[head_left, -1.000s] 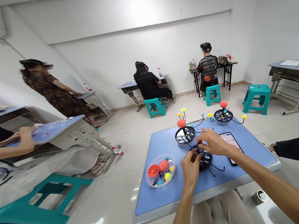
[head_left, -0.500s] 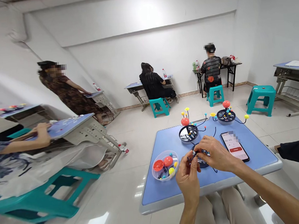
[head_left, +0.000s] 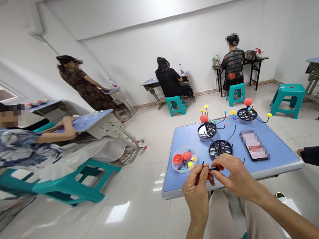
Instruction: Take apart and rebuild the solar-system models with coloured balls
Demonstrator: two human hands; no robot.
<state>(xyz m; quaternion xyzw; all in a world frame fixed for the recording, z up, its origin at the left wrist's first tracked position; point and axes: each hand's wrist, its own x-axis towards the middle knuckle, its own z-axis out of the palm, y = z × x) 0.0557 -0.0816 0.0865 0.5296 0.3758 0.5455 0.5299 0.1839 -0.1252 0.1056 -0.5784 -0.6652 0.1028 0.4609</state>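
Observation:
A thin black plastic rod (head_left: 213, 169) with a bent end is pinched between both my hands, over the near edge of the desk. My left hand (head_left: 196, 186) grips one end between thumb and fingers. The fingertips of my right hand (head_left: 233, 171) close on the other end, partly covering it. Just beyond my fingers lies a round black base (head_left: 220, 150) with printed labels and curved black arms sticking out. To the left, a clear plastic tub (head_left: 185, 170) holds red half-spheres (head_left: 187, 155), a yellow ball (head_left: 190, 164) and small black pieces.
Two planet models with coloured balls, a nearer one (head_left: 207, 131) and a farther one (head_left: 247, 115), stand at the desk's back. A phone (head_left: 254, 146) lies on the right. Teal stools (head_left: 288, 97) and other people at desks are around; one person (head_left: 13, 143) sits at left.
My hands have drawn back from above the black base toward the desk's near edge, still holding the black rod, so the base shows more fully. The view has tilted down and turned left.

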